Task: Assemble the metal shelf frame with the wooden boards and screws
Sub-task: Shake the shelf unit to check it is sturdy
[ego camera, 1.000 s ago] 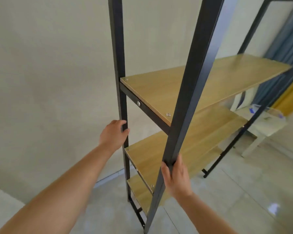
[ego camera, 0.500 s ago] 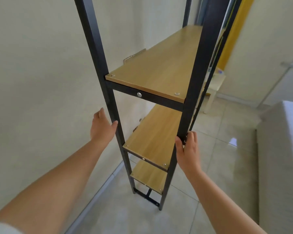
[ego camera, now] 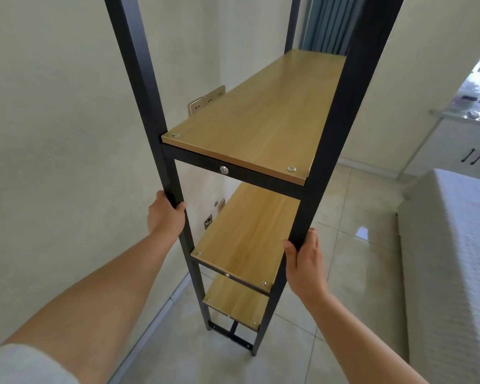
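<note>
The shelf frame stands upright by the wall, three wooden boards screwed in; assembly looks nearly finished. Left hand and right hand each grip a front post.

Shelf frame stands on the floor beside the wall at left, three boards stacked inside, bed at right.
</note>
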